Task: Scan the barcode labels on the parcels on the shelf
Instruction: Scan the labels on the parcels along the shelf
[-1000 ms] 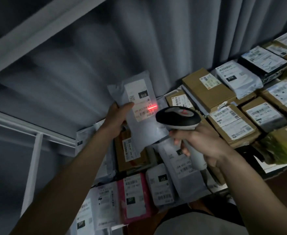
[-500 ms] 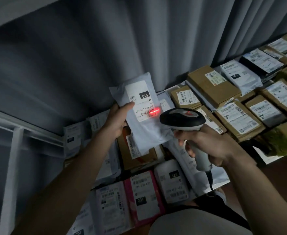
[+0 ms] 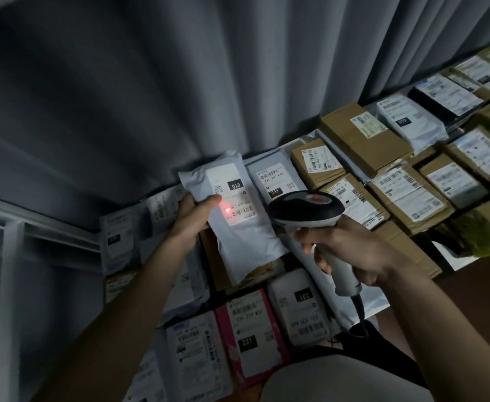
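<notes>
Dim room. A shelf surface (image 3: 452, 261) backed by a grey pleated curtain (image 3: 180, 82) carries rows of labelled brown cartons (image 3: 362, 140) and poly mailers.

The white poly-mailer parcel (image 3: 238, 224) is raised above the shelf, long axis roughly upright, white barcode label (image 3: 232, 192) facing the camera.

The left hand (image 3: 193, 219) grips its left edge. The right hand (image 3: 351, 250) is wrapped round the grey-and-black handheld barcode scanner (image 3: 307, 210), just right of the parcel, nose toward the label; a red spot lies on the label.

You have a single view, from the camera on your head, looking forward and down onto the shelf (image 3: 452, 264) at close range. It is tilted, so the parcel rows run up to the far right, with the curtain (image 3: 180, 82) filling the far side.
</notes>
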